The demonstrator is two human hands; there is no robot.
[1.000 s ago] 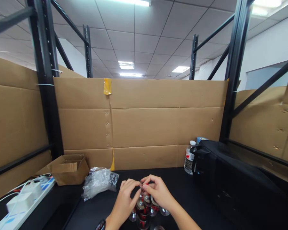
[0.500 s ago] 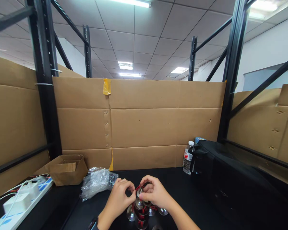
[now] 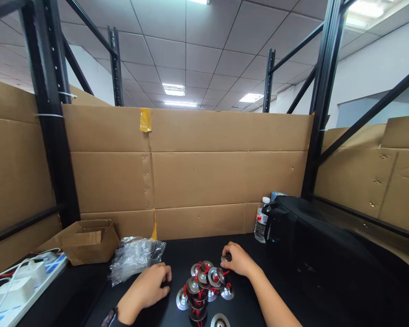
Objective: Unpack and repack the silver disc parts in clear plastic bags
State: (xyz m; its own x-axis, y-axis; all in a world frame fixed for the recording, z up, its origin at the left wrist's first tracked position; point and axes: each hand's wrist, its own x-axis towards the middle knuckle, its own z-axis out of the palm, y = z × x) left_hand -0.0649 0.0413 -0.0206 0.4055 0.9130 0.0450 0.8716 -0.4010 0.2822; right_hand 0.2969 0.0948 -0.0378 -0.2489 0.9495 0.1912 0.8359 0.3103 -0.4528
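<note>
— Where do the hands sit?
— Either side of a heap of small metal cymbals [image 3: 202, 284] tied with red cord, mid-tabletop [image 3: 177, 250]. The left hand [image 3: 146, 288] rests curled, knuckles up, holding nothing visible.
— And the right hand [image 3: 236, 260]?
— Fingers pinch one small piece at the heap's far edge; the plastic bag [image 3: 134, 256] lies close, likely their wrapping.

A black table [image 3: 177, 247] carried everything. Far left lay an open cardboard box [image 3: 85, 240], with a white power strip [image 3: 17, 295] nearer at the left edge. A crumpled plastic bag [image 3: 134, 256] lay right of the box. Near the middle sat a cluster of small metal cymbals [image 3: 202, 290] with red cords. At right stood a water bottle [image 3: 260, 220] beside a black bag [image 3: 313, 254].
</note>
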